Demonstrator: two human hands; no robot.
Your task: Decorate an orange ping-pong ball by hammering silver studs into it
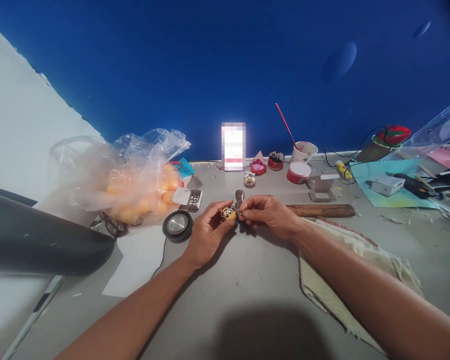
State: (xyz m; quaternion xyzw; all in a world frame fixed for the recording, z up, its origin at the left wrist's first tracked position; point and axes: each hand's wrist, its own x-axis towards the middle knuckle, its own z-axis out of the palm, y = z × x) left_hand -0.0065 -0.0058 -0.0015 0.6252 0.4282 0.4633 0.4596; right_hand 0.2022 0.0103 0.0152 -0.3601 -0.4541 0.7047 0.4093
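My left hand is closed around a small round yellow piece dotted with shiny silver spots. From the other side, my right hand reaches it with thumb and forefinger pinched together. What those fingertips hold is too small to make out. Just behind them lies a hammer, its dark metal head close to my fingers and its wooden handle running right beneath my right wrist. A similar silver-dotted round piece sits beyond the hammer head. To the left is an opened small box of shiny metal balls.
A black round object with a metal centre lies left of my hands, near a plastic bag of orange things. A folded cloth is under my right forearm. Behind stand a lit screen, red tins and a paper cup.
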